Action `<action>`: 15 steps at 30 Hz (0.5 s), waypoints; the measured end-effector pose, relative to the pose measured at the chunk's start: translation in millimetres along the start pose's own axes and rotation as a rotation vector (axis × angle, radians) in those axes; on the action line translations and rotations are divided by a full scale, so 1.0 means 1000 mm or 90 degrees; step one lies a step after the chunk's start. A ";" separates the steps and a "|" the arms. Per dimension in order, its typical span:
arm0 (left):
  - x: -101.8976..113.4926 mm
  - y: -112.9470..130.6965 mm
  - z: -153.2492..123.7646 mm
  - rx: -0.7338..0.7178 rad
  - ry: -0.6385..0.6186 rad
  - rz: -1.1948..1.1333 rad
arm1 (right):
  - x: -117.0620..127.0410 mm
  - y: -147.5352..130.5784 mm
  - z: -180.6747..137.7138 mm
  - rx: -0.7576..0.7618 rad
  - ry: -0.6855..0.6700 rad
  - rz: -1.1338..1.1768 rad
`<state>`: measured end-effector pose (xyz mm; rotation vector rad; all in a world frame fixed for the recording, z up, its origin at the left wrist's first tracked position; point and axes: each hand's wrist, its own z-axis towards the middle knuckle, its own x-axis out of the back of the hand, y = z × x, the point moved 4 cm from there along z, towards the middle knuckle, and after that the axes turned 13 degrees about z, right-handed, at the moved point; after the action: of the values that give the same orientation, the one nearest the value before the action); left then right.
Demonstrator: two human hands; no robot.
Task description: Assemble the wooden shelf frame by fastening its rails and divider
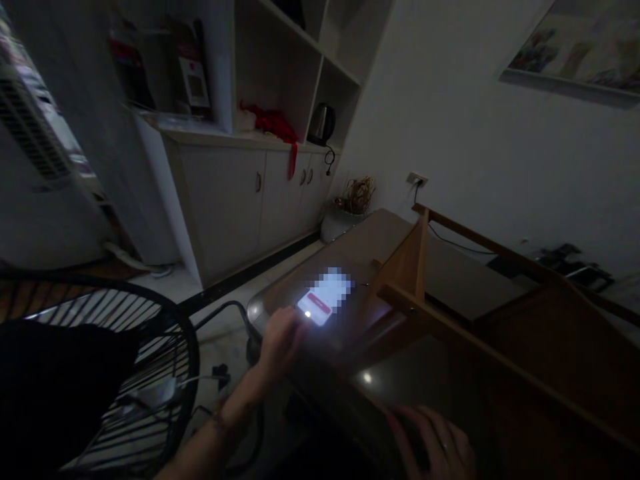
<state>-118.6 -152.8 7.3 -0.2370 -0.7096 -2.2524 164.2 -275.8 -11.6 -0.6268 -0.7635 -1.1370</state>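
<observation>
My left hand point(281, 339) reaches forward over the dark, glossy table point(335, 250), its fingers closed at the near end of a phone point(320, 307). The screen is lit and partly blurred out, with a red bar near its lower edge. Dim light hides how the fingertips meet the phone. Low in the view, my right hand point(437, 443) rests by the table's near edge, fingers bent and spread, a ring on one. I make out nothing in it.
A wooden frame with slats point(420, 260) lies across the table's right part. To the left stands a black wire-backed chair point(193, 353) with dark cloth and a charger lead. Behind are a white cabinet point(225, 193), a kettle point(320, 125) and a potted plant point(359, 195).
</observation>
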 end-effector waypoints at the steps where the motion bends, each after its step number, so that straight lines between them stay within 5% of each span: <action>1: -0.002 -0.004 0.002 0.009 -0.005 0.003 | 0.000 0.002 -0.001 0.020 -0.016 0.007; 9: -0.017 -0.007 -0.014 0.025 -0.111 0.060 | -0.002 0.005 0.001 0.089 -0.081 -0.003; 15: -0.026 -0.019 0.032 0.100 -0.200 0.143 | -0.004 -0.002 0.010 0.019 -0.025 -0.003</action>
<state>-115.4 -108.3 16.5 -0.5731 -0.9683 -1.9540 158.7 -266.5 -8.9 -0.6241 -0.8139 -1.1189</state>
